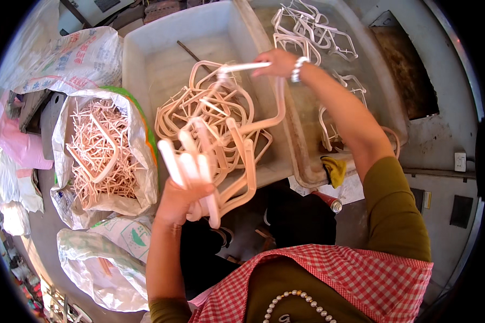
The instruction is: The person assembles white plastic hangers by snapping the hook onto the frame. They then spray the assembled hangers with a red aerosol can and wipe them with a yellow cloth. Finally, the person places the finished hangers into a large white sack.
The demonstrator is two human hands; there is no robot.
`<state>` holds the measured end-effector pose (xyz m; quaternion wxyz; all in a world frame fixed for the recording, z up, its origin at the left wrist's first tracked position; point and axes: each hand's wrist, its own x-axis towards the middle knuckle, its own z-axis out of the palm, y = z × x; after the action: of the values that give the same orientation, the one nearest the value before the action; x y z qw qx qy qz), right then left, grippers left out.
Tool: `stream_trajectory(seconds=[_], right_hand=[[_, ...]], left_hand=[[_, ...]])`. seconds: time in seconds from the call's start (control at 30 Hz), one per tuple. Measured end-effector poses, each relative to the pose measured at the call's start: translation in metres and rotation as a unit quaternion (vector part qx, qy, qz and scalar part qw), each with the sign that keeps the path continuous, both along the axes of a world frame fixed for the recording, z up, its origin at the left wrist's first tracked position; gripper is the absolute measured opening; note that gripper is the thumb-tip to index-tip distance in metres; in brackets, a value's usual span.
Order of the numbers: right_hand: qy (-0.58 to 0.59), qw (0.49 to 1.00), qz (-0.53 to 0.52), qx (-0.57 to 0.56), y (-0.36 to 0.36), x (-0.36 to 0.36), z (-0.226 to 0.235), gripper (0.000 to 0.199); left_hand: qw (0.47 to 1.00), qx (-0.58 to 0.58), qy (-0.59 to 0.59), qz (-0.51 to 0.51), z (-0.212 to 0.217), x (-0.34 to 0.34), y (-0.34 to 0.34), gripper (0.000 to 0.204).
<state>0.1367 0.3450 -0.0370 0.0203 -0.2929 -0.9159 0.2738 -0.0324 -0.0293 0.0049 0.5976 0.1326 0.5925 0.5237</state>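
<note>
Bright daylight fills the picture, and the pale tubs almost glare. Soft shadows sit below. Edges bend round and go black (fisheye lens). Nothing looks very blurry.

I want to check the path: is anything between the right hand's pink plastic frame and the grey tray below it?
Nothing visible stands between. The right hand holds one pink plastic frame directly above the grey plastic tray, where only a pile of similar frames lies.

Your hangers [221, 116] are pale peach-pink, same as scrap in the white sack [99, 148] w/ green rim. Trays [156, 48] grey-white. Apron [361, 280] red/white check, sleeve [396, 210] olive, rag [335, 169] yellow.
</note>
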Motion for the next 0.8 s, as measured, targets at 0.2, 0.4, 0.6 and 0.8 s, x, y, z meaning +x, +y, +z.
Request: stream_trajectory(seconds=[0.2, 0.4, 0.6, 0.8], right_hand=[[-0.017, 0.989, -0.144, -0.014, -0.004, 0.061, -0.006, 0.051], [-0.005, 0.964, -0.225, -0.143, -0.011, 0.065, 0.023, 0.026], [0.135, 0.886, 0.201, 0.395, -0.116, -0.001, 0.057, 0.018], [0.049, 0.970, -0.229, 0.062, 0.052, 0.093, 0.045, 0.041]], left_hand=[[0.995, 0.037, -0.080, 0.049, -0.001, -0.009, 0.003, 0.044], [0.997, 0.074, -0.005, 0.030, 0.000, 0.009, 0.005, 0.039], [0.918, 0.105, 0.349, -0.157, -0.030, 0.037, 0.016, 0.060], [0.884, 0.065, 0.429, -0.171, -0.029, 0.029, -0.001, 0.058]])
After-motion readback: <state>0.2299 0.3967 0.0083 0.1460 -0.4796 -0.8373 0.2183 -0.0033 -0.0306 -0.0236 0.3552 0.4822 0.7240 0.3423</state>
